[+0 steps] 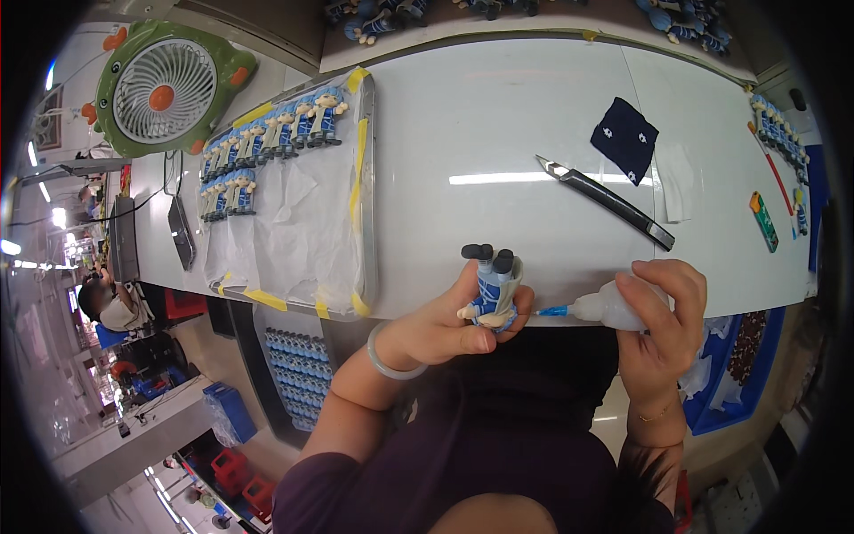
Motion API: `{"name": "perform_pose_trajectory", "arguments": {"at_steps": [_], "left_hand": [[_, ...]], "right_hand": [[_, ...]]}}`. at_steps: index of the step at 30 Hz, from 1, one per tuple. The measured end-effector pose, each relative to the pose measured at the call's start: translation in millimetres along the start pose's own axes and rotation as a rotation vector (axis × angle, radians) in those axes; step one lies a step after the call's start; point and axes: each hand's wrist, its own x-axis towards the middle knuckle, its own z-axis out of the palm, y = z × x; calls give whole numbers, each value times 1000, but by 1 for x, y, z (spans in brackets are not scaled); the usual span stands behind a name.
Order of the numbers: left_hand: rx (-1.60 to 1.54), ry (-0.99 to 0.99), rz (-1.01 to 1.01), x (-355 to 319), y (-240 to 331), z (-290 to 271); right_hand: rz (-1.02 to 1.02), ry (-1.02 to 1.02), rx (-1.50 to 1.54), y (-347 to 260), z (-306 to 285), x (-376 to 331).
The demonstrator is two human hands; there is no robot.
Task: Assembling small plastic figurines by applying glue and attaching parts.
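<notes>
The white table (454,107) carries a paper-lined tray (294,258) with two rows of blue figurines (245,147), apparently finished; the bare paper suggests more are left. The right hand (663,325) is wrapped round a translucent squeeze bottle (614,307). The left hand (454,325) is closed on one figurine (492,289) at the table's near edge, feet pointing away from the person; work on it looks unfinished. The bottle's blue needle tip (553,311) points toward its head. Fingers partly hide bottle and head; whether tip and figurine touch, or any liquid shows, I cannot tell.
</notes>
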Motion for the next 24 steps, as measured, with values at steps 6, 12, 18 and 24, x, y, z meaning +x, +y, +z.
{"name": "perform_pose_trajectory", "arguments": {"at_steps": [6,12,18,24], "left_hand": [[-57,36,4,-4,-5,-1],[-64,51,-19,-5,-1,1],[-48,50,-23,-5,-1,1],[-56,153,-52,-6,3,7]], "right_hand": [[-82,12,-142,-5,-4,0],[-118,-14,-218,-9,-7,2],[-125,-31,-233,-10,-7,1],[-144,-69,-274,-13,-12,2]]}}
